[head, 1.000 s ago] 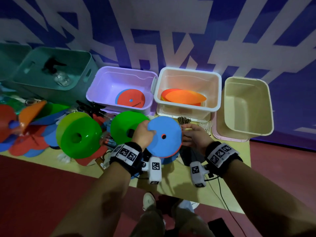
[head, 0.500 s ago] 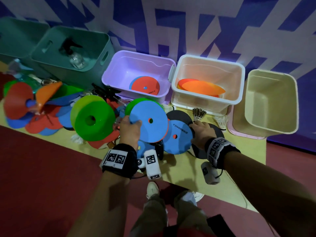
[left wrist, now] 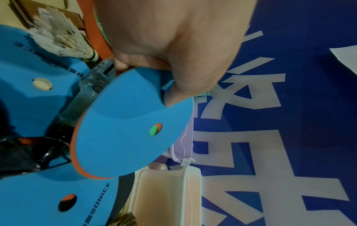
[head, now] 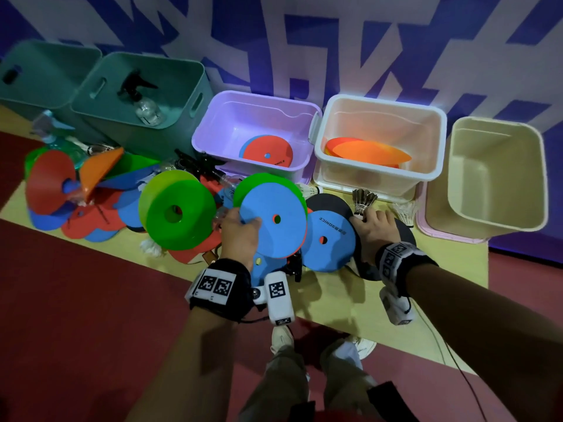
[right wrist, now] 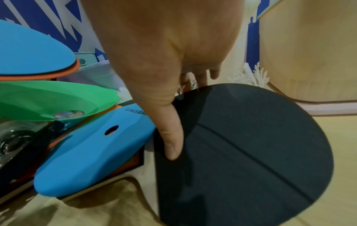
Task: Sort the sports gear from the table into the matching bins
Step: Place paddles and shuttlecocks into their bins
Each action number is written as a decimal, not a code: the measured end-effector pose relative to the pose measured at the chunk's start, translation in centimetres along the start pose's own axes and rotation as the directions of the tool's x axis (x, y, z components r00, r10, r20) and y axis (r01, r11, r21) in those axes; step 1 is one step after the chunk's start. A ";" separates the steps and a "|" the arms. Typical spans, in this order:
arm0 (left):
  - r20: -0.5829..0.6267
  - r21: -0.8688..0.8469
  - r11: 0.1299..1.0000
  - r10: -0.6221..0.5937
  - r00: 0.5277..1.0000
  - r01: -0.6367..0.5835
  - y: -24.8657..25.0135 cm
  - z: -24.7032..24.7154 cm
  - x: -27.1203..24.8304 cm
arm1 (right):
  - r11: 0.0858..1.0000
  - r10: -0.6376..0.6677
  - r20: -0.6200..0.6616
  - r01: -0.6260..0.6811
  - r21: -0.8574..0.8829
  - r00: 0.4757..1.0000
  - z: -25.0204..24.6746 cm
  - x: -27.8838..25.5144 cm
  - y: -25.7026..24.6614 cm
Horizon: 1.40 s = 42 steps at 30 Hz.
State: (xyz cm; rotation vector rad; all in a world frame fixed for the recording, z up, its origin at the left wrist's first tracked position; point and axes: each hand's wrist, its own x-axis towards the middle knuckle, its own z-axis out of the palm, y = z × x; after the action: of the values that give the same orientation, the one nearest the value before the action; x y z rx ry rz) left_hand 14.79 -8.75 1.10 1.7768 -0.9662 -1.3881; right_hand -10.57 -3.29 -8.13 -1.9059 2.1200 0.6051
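My left hand (head: 240, 236) holds up a blue disc (head: 272, 223) with an orange back; a green disc (head: 268, 184) stands behind it. In the left wrist view the thumb pinches the blue disc (left wrist: 131, 134) near its rim. My right hand (head: 373, 226) is on a black round pad (head: 405, 236) at the table's right. In the right wrist view its thumb lies on the black pad (right wrist: 251, 145) and the fingers curl over the far rim. Another blue disc (head: 329, 242) lies between the hands.
Along the wall stand teal bins (head: 146, 95), a purple bin (head: 259, 108) with a red disc (head: 268, 152), a white bin (head: 380, 102) with orange discs (head: 365, 153), and a beige bin (head: 496, 178). Shuttlecocks (head: 362, 201) lie near my right hand. Green cones (head: 176, 214) and more discs crowd the left.
My right hand has left the raised blue disc and dropped onto the black pad on the table. The left hand still holds the blue disc up.
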 end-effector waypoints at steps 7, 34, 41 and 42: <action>0.021 0.065 0.997 0.043 0.999 -0.044 0.3 0.5 0.0 | 0.999 0.038 0.029 -0.038 -0.010 0.999 -1.9 -0.9 1.3; 0.384 -0.075 0.951 0.306 0.871 -0.300 8.7 6.2 -6.8 | 0.098 0.597 -0.011 -0.060 0.993 0.802 -12.6 -17.1 8.0; 0.394 -0.064 0.935 0.346 0.852 -0.350 10.4 8.3 -8.2 | -0.453 0.631 0.194 0.154 0.878 0.751 -12.9 -21.4 9.9; 0.400 -0.065 0.933 0.350 0.847 -0.355 10.4 8.8 -8.4 | -0.497 0.609 0.198 0.176 0.850 0.768 -12.7 -21.8 10.3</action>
State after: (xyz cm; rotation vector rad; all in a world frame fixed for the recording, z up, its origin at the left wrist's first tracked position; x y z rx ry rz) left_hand 3.34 -7.23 12.25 1.2453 -1.4415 -1.5325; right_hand -16.60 11.21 14.16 -0.1666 1.7387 -1.6294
